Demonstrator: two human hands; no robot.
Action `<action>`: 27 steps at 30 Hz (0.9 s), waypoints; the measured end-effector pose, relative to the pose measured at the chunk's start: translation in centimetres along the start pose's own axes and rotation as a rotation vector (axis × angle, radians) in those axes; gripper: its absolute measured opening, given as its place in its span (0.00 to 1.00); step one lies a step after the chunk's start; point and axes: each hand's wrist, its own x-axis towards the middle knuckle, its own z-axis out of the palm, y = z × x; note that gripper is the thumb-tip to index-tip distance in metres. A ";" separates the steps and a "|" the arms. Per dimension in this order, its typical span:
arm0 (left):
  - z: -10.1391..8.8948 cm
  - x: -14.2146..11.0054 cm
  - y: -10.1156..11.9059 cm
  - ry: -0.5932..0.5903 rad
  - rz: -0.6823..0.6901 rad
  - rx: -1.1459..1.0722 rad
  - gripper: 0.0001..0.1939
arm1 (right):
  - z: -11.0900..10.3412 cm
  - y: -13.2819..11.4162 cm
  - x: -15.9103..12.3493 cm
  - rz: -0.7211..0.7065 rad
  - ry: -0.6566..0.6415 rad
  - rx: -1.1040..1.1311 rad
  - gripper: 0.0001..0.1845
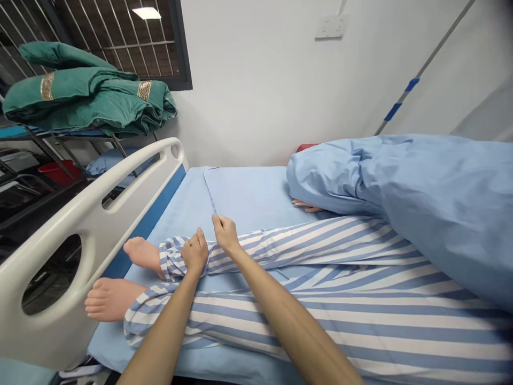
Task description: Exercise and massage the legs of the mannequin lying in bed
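Observation:
A manikin in blue-and-white striped trousers (296, 246) lies on the bed with its bare feet (116, 299) towards the footboard. My left hand (195, 251) is closed in a fist, thumb up, over the far leg's lower trouser part. Whatever lies inside its fingers is hidden. Just right of it, my right hand (225, 233) is closed at the edge of a light blue sheet (248, 192); that edge runs from the far side of the mattress to my fingers. Both forearms cross above the near leg.
A white footboard (90, 198) with cut-outs rises at the left. Bunched blue bedding (385, 176) covers the manikin's upper body, a manikin hand (308, 206) showing under it. Folded green quilts (92, 99) lie on a rack beyond. A wall with a socket (332, 27) stands behind.

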 end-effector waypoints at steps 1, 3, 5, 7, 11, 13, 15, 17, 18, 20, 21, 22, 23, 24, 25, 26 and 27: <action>0.1 0.0 -0.1 0.016 0.000 0.009 0.30 | -0.1 0.9 -0.3 -0.001 -0.025 -0.038 0.23; 0.2 0.0 -0.2 0.038 0.015 0.027 0.29 | -0.1 2.5 -0.9 -0.019 -0.094 -0.083 0.22; 0.0 0.3 0.0 0.020 0.041 0.015 0.28 | 0.1 3.4 -1.4 -0.046 -0.122 -0.097 0.22; -0.4 0.7 0.7 0.001 0.066 -0.047 0.27 | 0.3 3.6 -1.5 -0.044 -0.097 -0.100 0.22; -0.8 1.2 3.7 0.066 0.091 -0.343 0.27 | 0.0 3.4 -1.1 0.015 -0.030 -0.002 0.23; -0.3 0.9 5.2 0.073 0.061 -0.494 0.27 | -0.3 3.6 -0.7 0.031 -0.012 0.101 0.23; 0.5 0.1 6.1 0.043 0.027 -0.529 0.26 | -0.4 3.9 -0.4 0.078 0.020 0.201 0.22; 1.2 -0.6 6.4 0.007 0.023 -0.457 0.25 | -0.3 4.1 -0.2 0.137 0.074 0.253 0.22; 1.5 -0.8 6.4 -0.010 0.032 -0.413 0.25 | -0.2 4.0 -0.1 0.160 0.096 0.255 0.22; 1.7 -1.0 6.1 -0.039 0.044 -0.365 0.25 | 0.0 3.7 0.2 0.214 0.127 0.214 0.21; 1.7 -1.0 6.0 -0.049 0.044 -0.363 0.25 | 0.0 3.4 0.4 0.248 0.126 0.176 0.21; 1.7 -1.0 5.8 -0.054 0.042 -0.368 0.25 | -0.1 3.0 0.7 0.276 0.107 0.128 0.20; 1.7 -1.0 5.7 -0.055 0.045 -0.375 0.25 | -0.4 2.7 0.9 0.287 0.080 0.073 0.20; 1.7 -0.9 5.6 -0.056 0.055 -0.380 0.25 | -0.7 2.5 1.0 0.277 0.054 0.014 0.20; 1.7 -0.9 5.6 -0.054 0.066 -0.379 0.25 | -1.1 2.4 1.1 0.248 0.033 -0.042 0.20; 1.7 -0.9 5.5 -0.049 0.076 -0.372 0.25 | -1.6 2.4 1.0 0.211 0.022 -0.090 0.20; 1.7 -0.9 5.5 -0.047 0.081 -0.365 0.25 | -2.0 2.5 0.8 0.172 0.020 -0.128 0.21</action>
